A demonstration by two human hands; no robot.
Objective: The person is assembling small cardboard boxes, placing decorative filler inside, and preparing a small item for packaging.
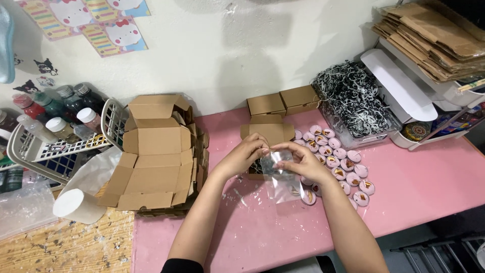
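Clear plastic bag [281,174] between both hands

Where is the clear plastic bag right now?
In the head view, mid-table: the clear plastic bag is held between both hands, above the small open box, left of the pink discs.

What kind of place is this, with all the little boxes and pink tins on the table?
Probably a small home craft or packing station. A stack of unfolded cardboard boxes, a tub of shredded paper filler and rows of small round pink tins surround both hands, left hand and right hand, which hold a clear plastic bag.
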